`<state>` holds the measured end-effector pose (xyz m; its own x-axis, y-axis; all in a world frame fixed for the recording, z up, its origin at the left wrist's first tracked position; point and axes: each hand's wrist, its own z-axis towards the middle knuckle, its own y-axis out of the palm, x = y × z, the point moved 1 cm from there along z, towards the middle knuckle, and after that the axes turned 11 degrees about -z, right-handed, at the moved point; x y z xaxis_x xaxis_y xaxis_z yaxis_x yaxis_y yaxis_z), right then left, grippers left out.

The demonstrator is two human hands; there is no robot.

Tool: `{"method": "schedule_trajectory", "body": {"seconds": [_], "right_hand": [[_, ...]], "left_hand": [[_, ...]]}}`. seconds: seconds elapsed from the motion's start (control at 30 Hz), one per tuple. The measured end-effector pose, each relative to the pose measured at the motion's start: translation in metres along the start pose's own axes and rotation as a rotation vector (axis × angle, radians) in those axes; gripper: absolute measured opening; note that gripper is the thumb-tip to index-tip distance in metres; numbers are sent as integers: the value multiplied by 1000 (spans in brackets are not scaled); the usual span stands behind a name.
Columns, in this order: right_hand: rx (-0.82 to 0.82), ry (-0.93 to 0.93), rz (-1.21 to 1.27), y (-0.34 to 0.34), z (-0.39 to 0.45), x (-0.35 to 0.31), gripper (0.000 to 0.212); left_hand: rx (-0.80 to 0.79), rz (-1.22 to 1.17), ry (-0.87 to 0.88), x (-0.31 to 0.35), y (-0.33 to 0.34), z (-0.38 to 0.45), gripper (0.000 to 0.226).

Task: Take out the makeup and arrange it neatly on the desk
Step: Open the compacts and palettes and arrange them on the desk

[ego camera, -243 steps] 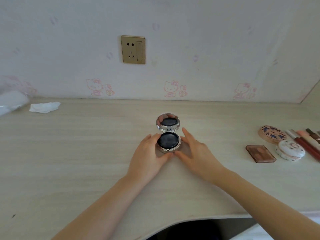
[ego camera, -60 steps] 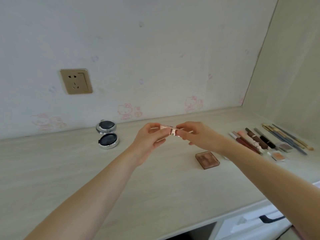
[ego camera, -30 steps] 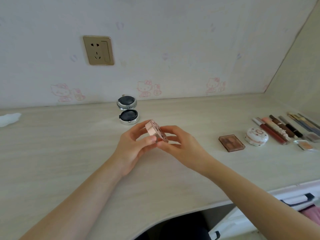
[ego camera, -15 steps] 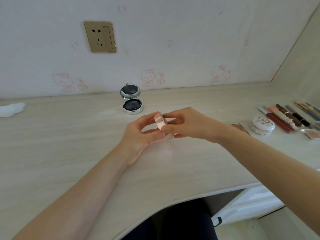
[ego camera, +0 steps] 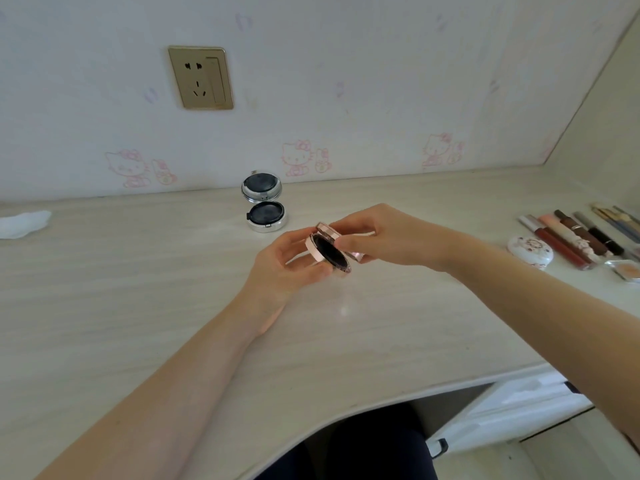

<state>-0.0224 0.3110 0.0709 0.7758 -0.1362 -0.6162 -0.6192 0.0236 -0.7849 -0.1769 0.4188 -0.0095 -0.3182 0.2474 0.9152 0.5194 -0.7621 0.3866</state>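
Observation:
A round rose-gold compact (ego camera: 329, 252) is held above the middle of the desk (ego camera: 138, 289), tilted, its lid lifted and a dark inside showing. My left hand (ego camera: 287, 268) grips its base from the left. My right hand (ego camera: 384, 239) pinches the lid from the right. A silver compact (ego camera: 265, 207) lies open near the wall, its lid up. At the right edge lie a white round patterned case (ego camera: 530, 252), a row of lip and pencil sticks (ego camera: 571, 239) and a small clear square pan (ego camera: 625, 270).
A gold wall socket (ego camera: 201, 77) sits above the desk. A crumpled white tissue (ego camera: 22, 223) lies at the far left. The desk front curves in over my dark lap (ego camera: 363, 448). White drawers (ego camera: 512, 407) stand below right.
The rose-gold compact, shut half a second ago, now has its lid lifted by my right hand. Earlier I left the silver compact open on the desk and picked this one up.

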Motion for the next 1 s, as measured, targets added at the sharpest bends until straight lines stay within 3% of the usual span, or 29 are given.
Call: {"method": "schedule_trajectory", "body": {"seconds": [0.23,0.37,0.53,0.67,1.0], "right_hand": [[153,-17,2,-4,16,5,24],[183,-20,-59,0,27,11,22],[157,-10,-116,7,34,15,24],[156,5,-130,11,39,19,24],[121,1,-130,15,48,15,21]], "left_hand": [[107,346,101,-1,-2,1,61],[182,708,173,0,0,-1,56],[165,1039,399,-1,4,-6,44],[141,1132,392,-2,4,-7,36],[148,1053,382,3,8,-9,37]]}}
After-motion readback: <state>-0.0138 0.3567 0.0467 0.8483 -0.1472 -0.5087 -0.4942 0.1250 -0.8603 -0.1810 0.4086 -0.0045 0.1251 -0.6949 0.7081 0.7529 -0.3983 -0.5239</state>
